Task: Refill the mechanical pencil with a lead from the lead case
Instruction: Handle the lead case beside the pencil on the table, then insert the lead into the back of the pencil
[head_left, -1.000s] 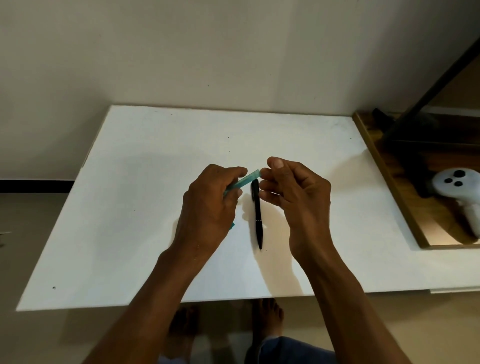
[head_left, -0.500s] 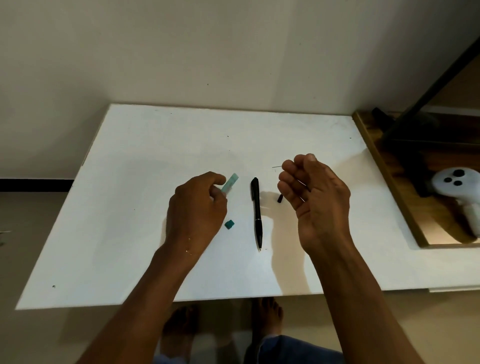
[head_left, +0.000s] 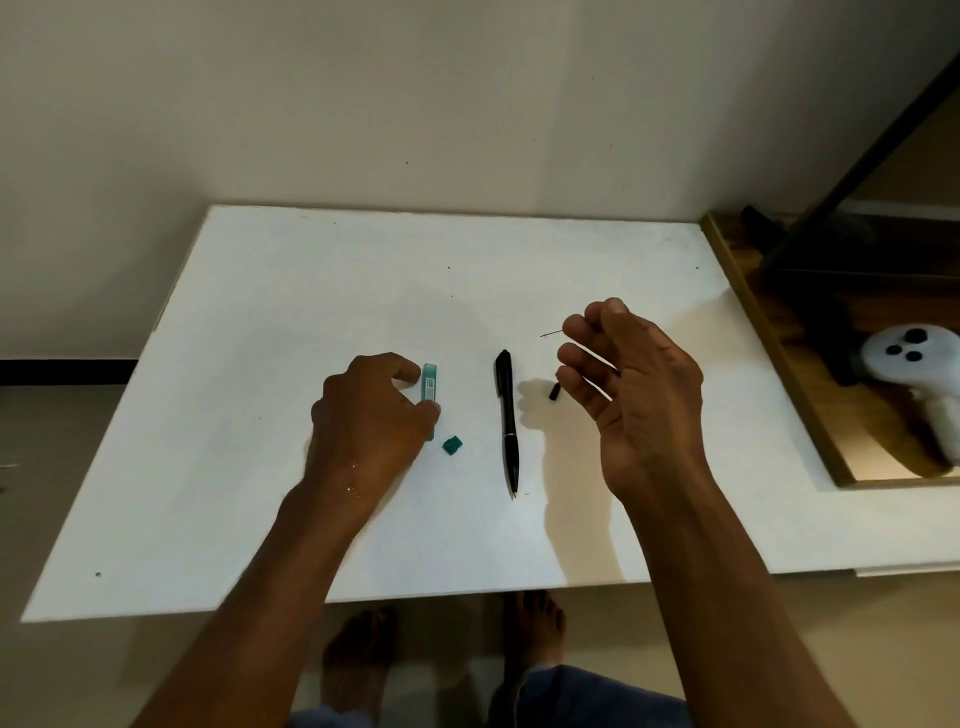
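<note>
Hands work over a white rectangular tabletop (head_left: 260, 364), and the slim black plastic mechanical pencil (head_left: 507, 415) lies flat near its middle, untouched, tip pointing toward the person and blunt end toward the wall.

Left of the pencil, the left hand (head_left: 371, 415) is low on the table. Its curled forefinger and thumb pinch the teal translucent plastic lead case (head_left: 429, 387), which runs roughly parallel to the pencil. A small teal plastic cap (head_left: 452, 445) sits loose between the lead case and the pencil, just off the case's near end.

Right of the pencil, the right hand (head_left: 639, 395) is raised above the table with its fingers bent inward. Thumb and forefinger pinch a thin grey lead (head_left: 550, 334), whose free end sticks out toward the pencil's blunt end without reaching it. A small black cylindrical cap (head_left: 554, 391) rests on the table between the pencil and the right hand's fingers.

Far right of the pencil, past the table's edge, a white plastic handheld controller (head_left: 909, 358) lies on a brown wooden tray (head_left: 785, 364). Bare feet (head_left: 535, 629) show below the near edge of the table.
</note>
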